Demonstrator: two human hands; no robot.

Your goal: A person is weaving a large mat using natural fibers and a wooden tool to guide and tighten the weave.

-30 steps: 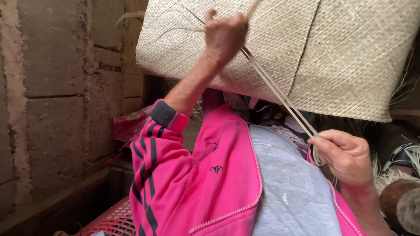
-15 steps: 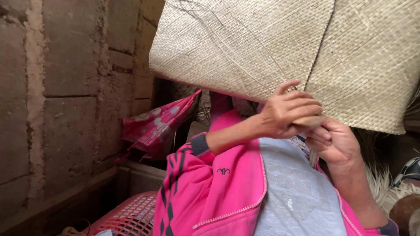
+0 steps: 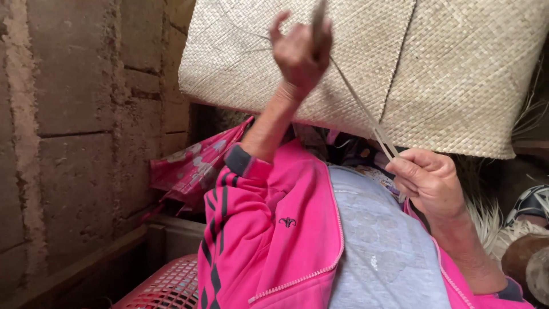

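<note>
Up high, two hands pull thin pale straw strips (image 3: pixel 357 106) tight in front of a big tan woven mat (image 3: pixel 457 74).

From the head camera, the left hand (image 3: pixel 300 51) is raised in front of the mat, fingers curled, pinching the top end of the strips. The strips run down and across the mat to the right hand (image 3: pixel 429 180), which sits just under the mat's bottom edge and pinches their low end. Below the mat are a bright pink zip jacket (image 3: pixel 269 229) and a grey shirt (image 3: pixel 383 252). A red plastic basket (image 3: pixel 166 286) sits low, beside the brown block wall (image 3: pixel 74 114), left of the mat.
</note>
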